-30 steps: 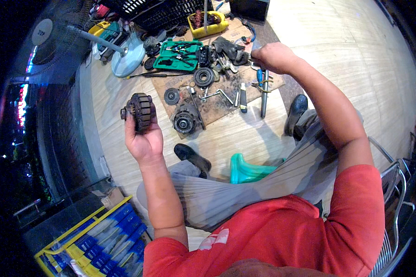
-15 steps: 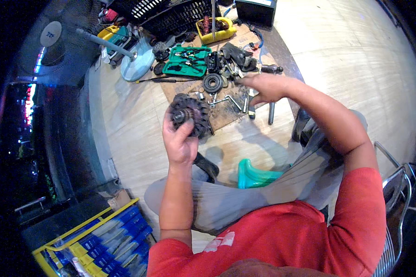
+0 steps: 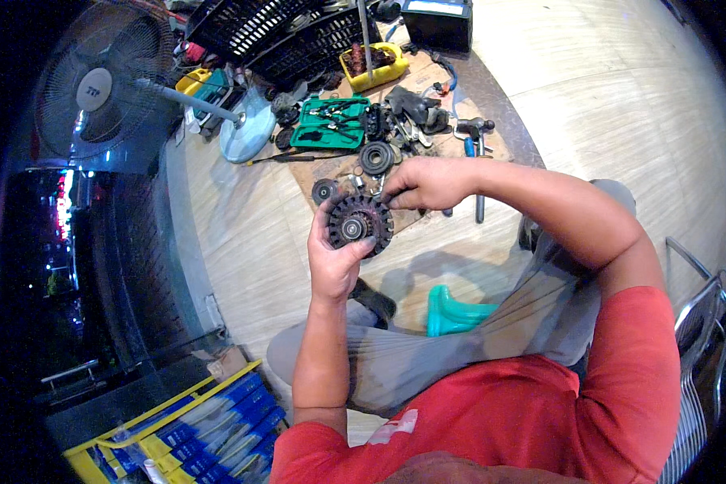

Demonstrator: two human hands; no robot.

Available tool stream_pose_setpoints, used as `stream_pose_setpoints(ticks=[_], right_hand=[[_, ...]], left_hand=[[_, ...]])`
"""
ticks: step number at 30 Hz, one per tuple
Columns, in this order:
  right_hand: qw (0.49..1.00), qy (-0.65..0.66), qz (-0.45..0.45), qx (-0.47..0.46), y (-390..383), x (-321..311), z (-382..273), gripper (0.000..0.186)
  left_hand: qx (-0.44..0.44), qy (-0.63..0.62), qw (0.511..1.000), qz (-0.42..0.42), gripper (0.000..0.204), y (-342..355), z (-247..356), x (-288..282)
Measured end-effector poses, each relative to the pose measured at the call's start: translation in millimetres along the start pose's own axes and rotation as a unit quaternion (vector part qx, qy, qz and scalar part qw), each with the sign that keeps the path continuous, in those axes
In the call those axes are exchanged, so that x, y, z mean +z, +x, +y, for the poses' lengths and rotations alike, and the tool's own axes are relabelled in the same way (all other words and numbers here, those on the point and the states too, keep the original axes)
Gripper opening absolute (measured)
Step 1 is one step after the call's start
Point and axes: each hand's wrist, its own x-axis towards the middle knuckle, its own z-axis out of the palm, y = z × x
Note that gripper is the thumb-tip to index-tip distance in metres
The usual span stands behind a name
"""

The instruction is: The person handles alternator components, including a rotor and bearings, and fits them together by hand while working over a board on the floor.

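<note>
My left hand (image 3: 336,256) is wrapped round a black finned rotor (image 3: 377,234), thumb across its front. A metal bearing sits at the rotor's centre and faces me. My right hand (image 3: 436,182) is beside the rotor's upper right edge, with its fingers curled together. Whatever those fingers hold, if anything, is hidden, and I cannot tell whether they touch the rotor. Just beyond both hands lie a black grooved pulley (image 3: 377,158) and a small dark disc (image 3: 324,190) on the cardboard (image 3: 305,171).
An open green tool case (image 3: 328,123) lies beyond, with a hammer (image 3: 476,127) to its right. Farther back are a yellow container (image 3: 383,71), black crates (image 3: 315,48) and a black battery-like box (image 3: 440,24). A standing fan (image 3: 97,89) is at left; a turquoise stool (image 3: 452,313) lies near my legs.
My right hand has come from the tools toward the rotor, its fingers now curled. My left hand has brought the rotor right and turned its bearing face toward me.
</note>
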Motion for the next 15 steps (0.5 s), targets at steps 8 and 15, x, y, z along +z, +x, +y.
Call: stream_pose_setpoints(ticks=[8, 15], right_hand=[[0.994, -0.087, 0.059, -0.039, -9.2, -18.2, -14.8, 0.021], [0.993, -0.059, 0.051, -0.087, -19.7, -24.6, -24.6, 0.028]], left_hand=[[0.0, 0.025, 1.0, 0.01, 0.071, 1.2, 2.1, -1.5], [0.017, -0.029, 0.998, 0.051, 0.065, 9.7, -0.3, -3.2]])
